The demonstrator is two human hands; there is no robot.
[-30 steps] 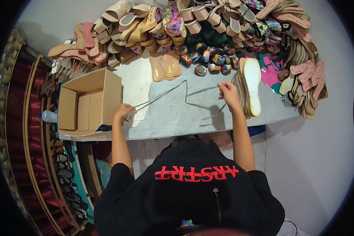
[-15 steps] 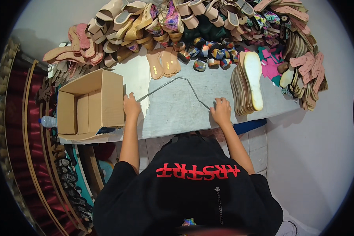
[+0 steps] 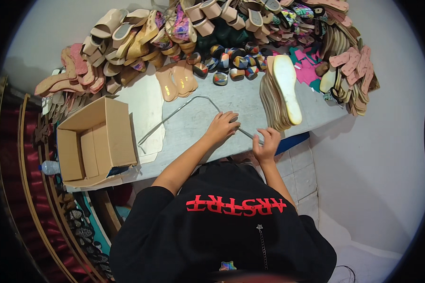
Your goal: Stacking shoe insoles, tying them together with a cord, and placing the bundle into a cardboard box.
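A bent grey metal rod stretches across the worktable, with its hooked far-left end near the cardboard box. My left hand is closed round the rod's right arm, below its upper bend. Close to the rod's right end, my right hand grips it with thumb and fingers. Just beyond my right hand stands a row of shoe soles, topped by a white one. Tan insoles lie flat past the rod's peak. My palms hide parts of the rod.
An open cardboard box sits at the table's left end. Sandals are heaped along the back, with patterned wrapped pieces in front. Pink insoles pile at the right. A plastic bottle is left of the box.
My left hand has let go near the rod's left end and moved right to grip its right arm. My right hand still holds the right end. The view has shifted slightly.
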